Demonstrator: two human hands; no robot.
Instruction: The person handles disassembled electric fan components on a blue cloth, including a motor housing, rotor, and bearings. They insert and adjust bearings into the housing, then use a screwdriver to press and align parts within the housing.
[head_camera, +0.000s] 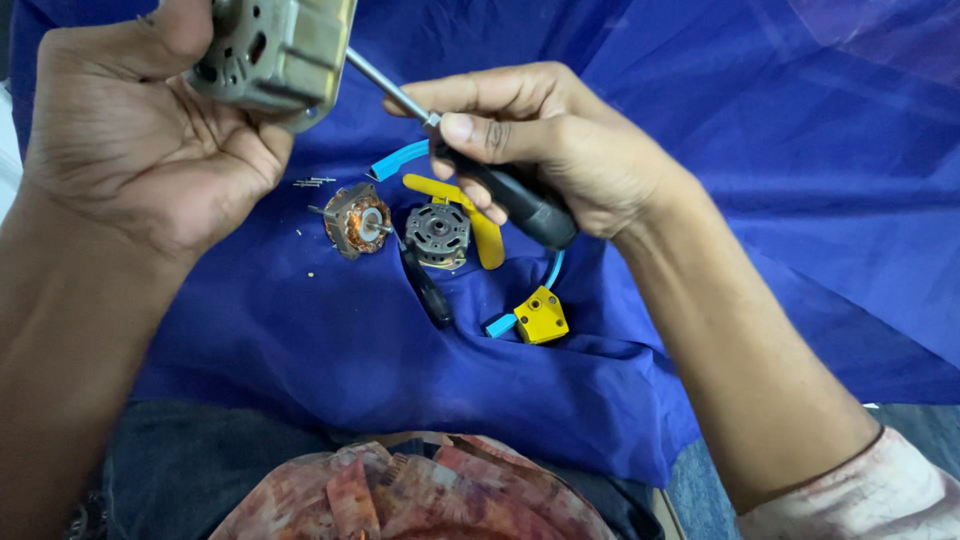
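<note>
The left hand (130, 140) is closed around a grey metal motor housing (275, 50), raised above the blue cloth (780, 230) near its far left corner; the thumb lies over the top and the palm cups it from below. The right hand (545, 140) grips the black handle of a screwdriver (500, 185), its steel shaft running up into the housing's side.

The housing looks like cast or stamped metal: stiff, fairly heavy for its bulk, with slots and hard edges that give the fingers purchase, so a wrap around its body seems the sound hold. The screwdriver's handle appears smooth and rounded; it likely wants a firm pinch close to the shaft, as it has now.

On the cloth, toward the middle, lie one stator with copper windings (355, 220), one round grey end cap (437, 235), one yellow block (541, 316) on a blue cable (400, 158), one yellow strip (478, 222), and one dark tool handle (428, 290). Left of the stator sits a small cluster of loose screws (313, 182), perhaps three; too small to count surely. The windings look delicate and are best not gripped.
</note>
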